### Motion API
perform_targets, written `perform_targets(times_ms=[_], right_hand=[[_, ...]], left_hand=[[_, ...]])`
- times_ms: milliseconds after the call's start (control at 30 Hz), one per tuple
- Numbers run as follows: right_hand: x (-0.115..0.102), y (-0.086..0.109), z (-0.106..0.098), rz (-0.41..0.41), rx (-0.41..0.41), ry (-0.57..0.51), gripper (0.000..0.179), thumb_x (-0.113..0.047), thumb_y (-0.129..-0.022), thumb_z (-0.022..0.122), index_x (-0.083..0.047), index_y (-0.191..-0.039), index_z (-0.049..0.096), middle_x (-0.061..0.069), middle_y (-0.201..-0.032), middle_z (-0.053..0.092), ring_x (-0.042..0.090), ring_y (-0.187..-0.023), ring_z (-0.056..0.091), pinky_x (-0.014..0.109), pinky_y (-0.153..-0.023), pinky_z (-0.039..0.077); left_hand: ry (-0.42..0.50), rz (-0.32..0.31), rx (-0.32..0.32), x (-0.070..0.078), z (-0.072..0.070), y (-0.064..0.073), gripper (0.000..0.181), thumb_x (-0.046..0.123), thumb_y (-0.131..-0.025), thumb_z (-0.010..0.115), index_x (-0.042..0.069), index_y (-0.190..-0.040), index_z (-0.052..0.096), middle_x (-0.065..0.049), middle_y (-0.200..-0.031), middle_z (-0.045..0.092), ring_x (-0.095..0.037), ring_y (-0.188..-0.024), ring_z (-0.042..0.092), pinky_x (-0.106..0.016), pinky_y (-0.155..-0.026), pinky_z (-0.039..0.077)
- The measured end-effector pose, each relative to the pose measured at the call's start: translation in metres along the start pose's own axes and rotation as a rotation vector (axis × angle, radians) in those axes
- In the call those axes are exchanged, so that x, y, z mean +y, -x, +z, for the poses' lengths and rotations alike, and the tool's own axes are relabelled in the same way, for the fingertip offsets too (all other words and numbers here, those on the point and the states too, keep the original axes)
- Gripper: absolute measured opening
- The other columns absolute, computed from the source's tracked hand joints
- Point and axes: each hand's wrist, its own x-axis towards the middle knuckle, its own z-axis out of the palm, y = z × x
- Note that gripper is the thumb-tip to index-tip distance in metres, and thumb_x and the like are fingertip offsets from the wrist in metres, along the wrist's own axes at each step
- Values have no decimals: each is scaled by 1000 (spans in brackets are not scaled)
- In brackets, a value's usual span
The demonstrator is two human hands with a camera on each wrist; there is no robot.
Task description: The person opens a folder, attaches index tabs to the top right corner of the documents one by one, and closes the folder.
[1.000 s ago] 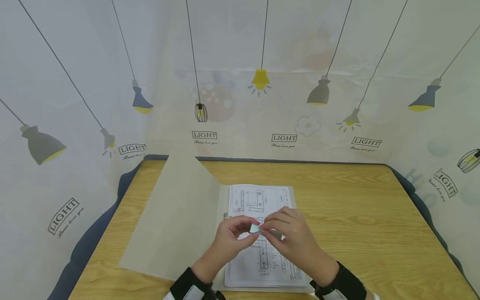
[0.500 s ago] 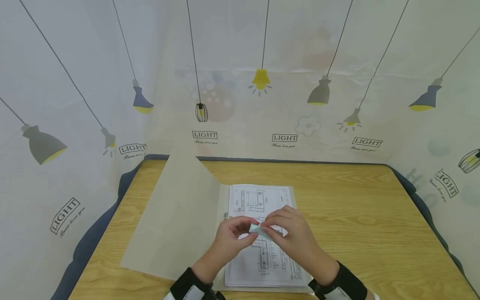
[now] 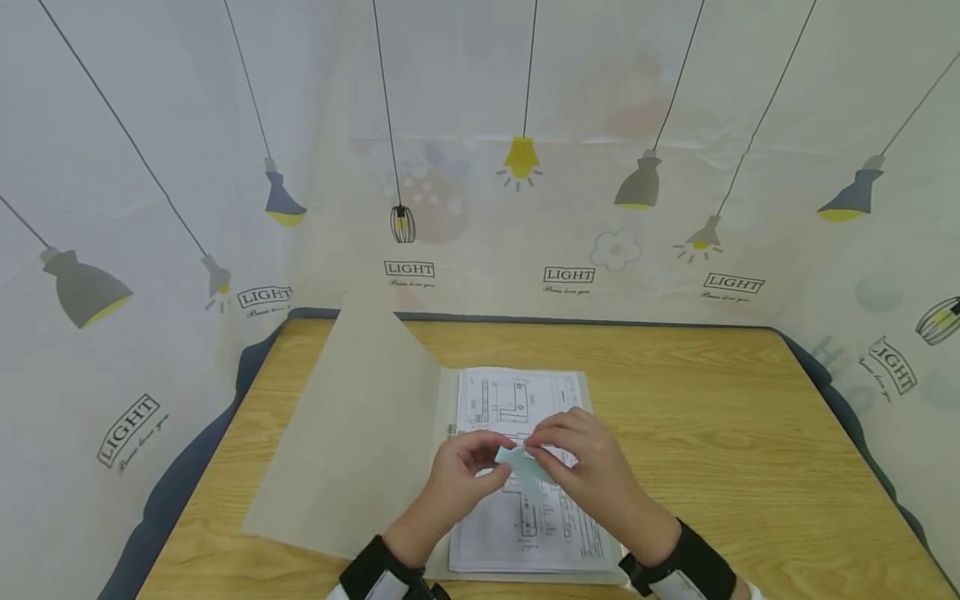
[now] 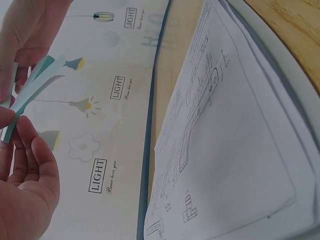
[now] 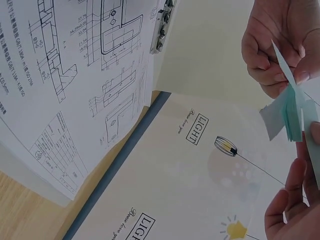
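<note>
Both hands meet over the drawings, pinching a small pad of pale teal sticky notes [image 3: 525, 468]. My left hand [image 3: 467, 477] holds one end between thumb and fingers. On the other side my right hand [image 3: 588, 458] pinches the paper with thumb and fingertips. In the left wrist view the slips [image 4: 36, 86] spread apart between the hands. The right wrist view shows thin teal sheets [image 5: 292, 112] fanned out, one pointing up. Beneath lies a stack of printed technical drawings [image 3: 517, 550], partly covered by the hands.
The drawings sit in an open beige folder, its cover [image 3: 352, 450] raised at the left. A metal clip [image 5: 162, 25] lines the folder's spine. Under it is a wood-grain table [image 3: 712, 433]. A pale curtain [image 3: 480, 100] printed with lamps surrounds the back and sides.
The right hand has shifted slightly up and right. More of the teal paper shows between the hands, fanning open and hanging down over the drawings. The left hand has hardly moved.
</note>
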Motion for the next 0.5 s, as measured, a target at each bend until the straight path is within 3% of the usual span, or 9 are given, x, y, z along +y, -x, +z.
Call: perform_targets(times_ms=[267,500], right_hand=[[0,-1,-5,61,42,24,14,-11,-77,78,-18,-86,72,-12,-90,65,6,-86,54,21,-72,49],[4,1,-9,91,76,28,15,-8,-76,78,-17,-86,72,-13,-90,65,7,-81,55,20,-70,50]], left_hand=[[-33,-81,53,-6,-2,-1,23,-6,-81,66,0,-102,67,-16,-106,65,-13,-86,59,-21,-78,54],[18,-59,10,-7,-5,2,27,-8,-84,57,4,-108,63,-14,-116,59,-17,-100,55,-20,-85,50]])
